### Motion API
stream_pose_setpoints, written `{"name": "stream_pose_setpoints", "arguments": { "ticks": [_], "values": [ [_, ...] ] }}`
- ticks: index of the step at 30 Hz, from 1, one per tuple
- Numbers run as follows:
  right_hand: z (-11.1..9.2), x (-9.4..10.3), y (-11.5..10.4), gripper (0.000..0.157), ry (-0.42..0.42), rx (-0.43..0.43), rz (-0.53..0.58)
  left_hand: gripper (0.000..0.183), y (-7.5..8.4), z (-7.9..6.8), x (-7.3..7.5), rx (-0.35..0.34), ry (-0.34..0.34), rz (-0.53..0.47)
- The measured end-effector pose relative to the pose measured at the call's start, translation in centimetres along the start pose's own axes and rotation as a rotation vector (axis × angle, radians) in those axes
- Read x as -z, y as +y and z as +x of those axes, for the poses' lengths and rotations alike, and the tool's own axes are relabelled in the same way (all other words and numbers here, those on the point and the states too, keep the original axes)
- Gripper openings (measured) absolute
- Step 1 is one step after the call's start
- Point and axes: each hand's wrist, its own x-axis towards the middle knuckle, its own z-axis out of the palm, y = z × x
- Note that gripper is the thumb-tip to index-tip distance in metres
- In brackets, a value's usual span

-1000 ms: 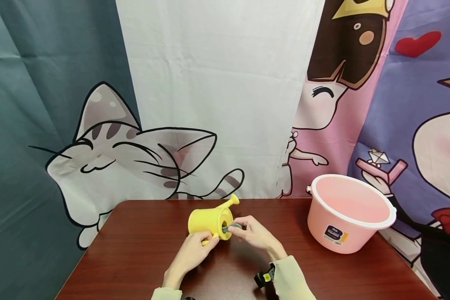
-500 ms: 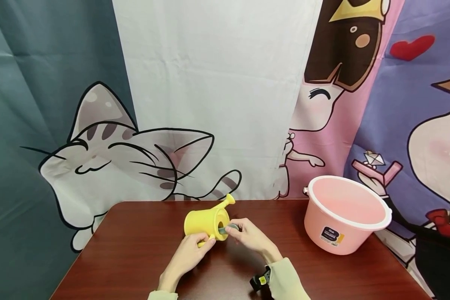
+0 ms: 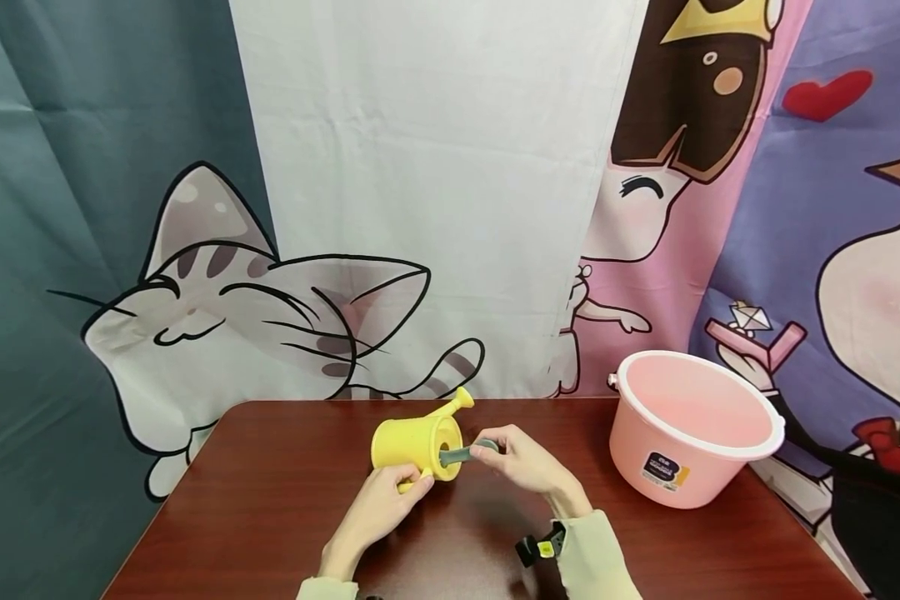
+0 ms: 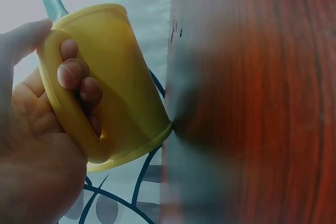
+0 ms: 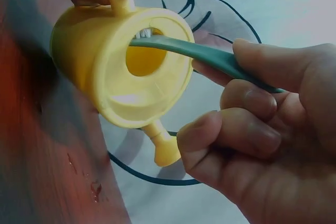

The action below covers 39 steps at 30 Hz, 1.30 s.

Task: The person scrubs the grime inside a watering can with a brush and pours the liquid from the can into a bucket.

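Observation:
A yellow watering can [image 3: 411, 443] is tipped over the table, its round opening turned towards the right hand and its spout pointing away. The left hand [image 3: 378, 507] grips its handle; in the left wrist view the fingers [image 4: 73, 72] curl through the handle loop. The right hand [image 3: 525, 460] pinches the green handle of a brush [image 5: 205, 56] between thumb and fingers. White tufts like bristles [image 5: 143, 33] show just inside the opening; the rest of the brush's head is hidden in the can. In the left wrist view, the can's bottom edge is right at the tabletop.
A pink bucket [image 3: 663, 471] with a white rim stands at the right of the brown wooden table [image 3: 270, 517]. Behind the table hangs a cloth backdrop [image 3: 450, 167] with cartoon figures. Some small wet-looking spots [image 5: 95, 191] lie on the tabletop.
The right hand has moved to the right, away from the can, drawing more of the green handle out of the opening. The left hand and the can stay nearly in place.

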Motion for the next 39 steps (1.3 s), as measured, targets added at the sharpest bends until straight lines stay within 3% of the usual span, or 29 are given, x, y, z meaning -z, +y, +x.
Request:
{"name": "stream_pose_setpoints", "arguments": {
  "ticks": [8,16,32,39],
  "values": [
    [0.2,-0.5,0.1,0.018,-0.002,0.023,0.012,0.036,0.1,0.0,0.0,-0.002,0.004,-0.004],
    [0.2,-1.4,-2.4,0.017,-0.005,0.03,0.049,0.037,0.1,-0.1,0.0,0.015,-0.007,-0.019],
    [0.8,-3.0,-2.5,0.016,0.03,0.025,-0.038,0.037,0.1,0.0,0.1,0.015,-0.008,-0.044],
    [0.7,-2.7,-2.3,0.016,0.015,0.004,0.034,0.036,0.1,0.0,0.2,0.027,-0.016,-0.049]
  ]
}}
